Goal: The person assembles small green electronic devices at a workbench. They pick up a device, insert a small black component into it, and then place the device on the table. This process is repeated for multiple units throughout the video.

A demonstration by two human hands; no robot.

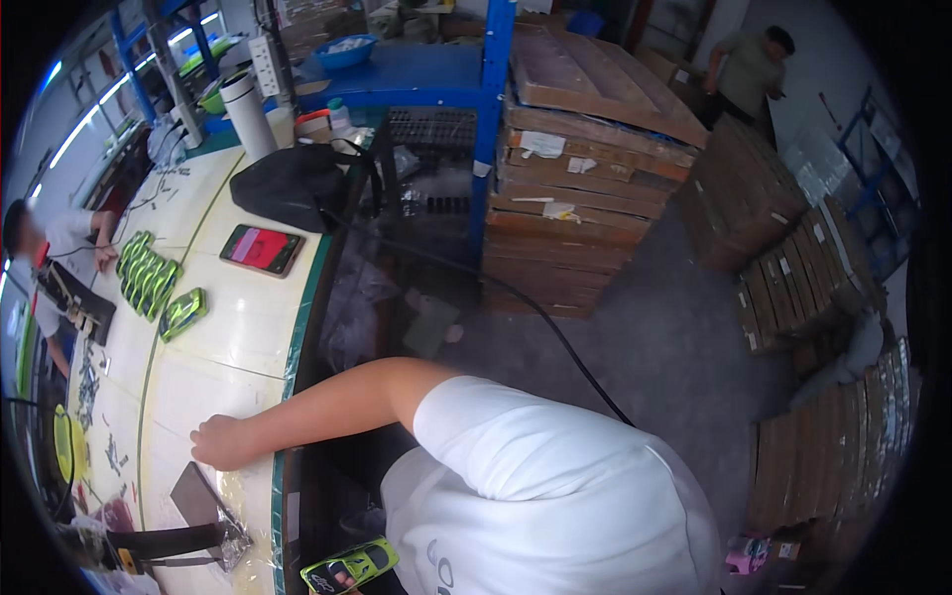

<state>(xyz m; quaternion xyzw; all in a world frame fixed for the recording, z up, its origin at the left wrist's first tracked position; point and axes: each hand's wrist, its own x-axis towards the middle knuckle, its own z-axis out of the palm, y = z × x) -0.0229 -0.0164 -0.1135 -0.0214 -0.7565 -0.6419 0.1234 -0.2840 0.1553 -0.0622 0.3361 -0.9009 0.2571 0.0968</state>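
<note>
My right arm reaches left across the white worktable [213, 367]. My right hand [224, 443] is closed, its fingers curled down on the tabletop, and whatever they may pinch is hidden. Near the bottom edge, between the table and my white shirt, is a bright green toy car shell [372, 560] with dark windows. A little of my left hand [340, 577] shows against it, gripping it; the rest is out of the picture. Close to my right hand lies a flat grey-brown piece [198, 493] beside crumpled clear plastic [235, 548]. Farther up are several green car shells [149, 276] in rows and a single one [183, 314].
A phone [262, 249], black bag [293, 186] and white flask [248, 117] stand toward the far end. Small loose parts [114, 451] lie along the far side, near a co-worker [74, 268]. Stacked cartons [585, 208] rise behind a black cable [555, 332]. Another person [749, 74] stands beyond.
</note>
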